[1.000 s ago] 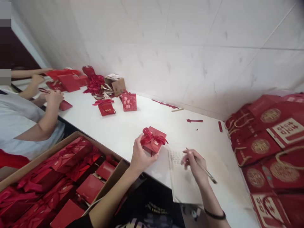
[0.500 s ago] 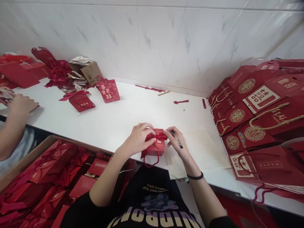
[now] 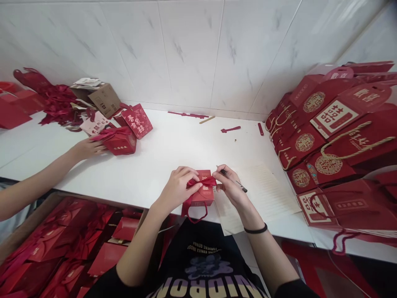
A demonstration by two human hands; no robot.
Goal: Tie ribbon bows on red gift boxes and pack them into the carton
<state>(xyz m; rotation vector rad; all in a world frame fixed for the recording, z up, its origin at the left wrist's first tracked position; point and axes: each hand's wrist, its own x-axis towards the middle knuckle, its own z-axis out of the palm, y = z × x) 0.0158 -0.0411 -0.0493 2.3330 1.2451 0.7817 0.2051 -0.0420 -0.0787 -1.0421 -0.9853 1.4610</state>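
Observation:
A small red gift box [image 3: 203, 199] with gold print lies at the table's front edge, its cord handle towards me. Across it runs a red ribbon [image 3: 207, 182], bunched in the middle. My left hand [image 3: 180, 188] is closed at the ribbon's left side, fingers resting on the box. At the right end of the ribbon, the fingertips of my right hand [image 3: 231, 184] pinch it. A dark pen [image 3: 240, 186] is also tucked in my right hand. Lined paper [image 3: 263, 194] lies under my right wrist.
On the left, a co-worker's hand [image 3: 88, 149] touches a ribboned red box [image 3: 122, 142]. Stacked red gift bags [image 3: 328, 165] fill the right side. Below left stands a carton of red boxes [image 3: 56, 240]. Ribbon scraps [image 3: 231, 129] lie near the tiled wall.
The co-worker's arm has reached right to the ribboned red box, which now sits closer against the printed one. My view has shifted slightly. My hands stay on the ribbon, with the pen a little turned.

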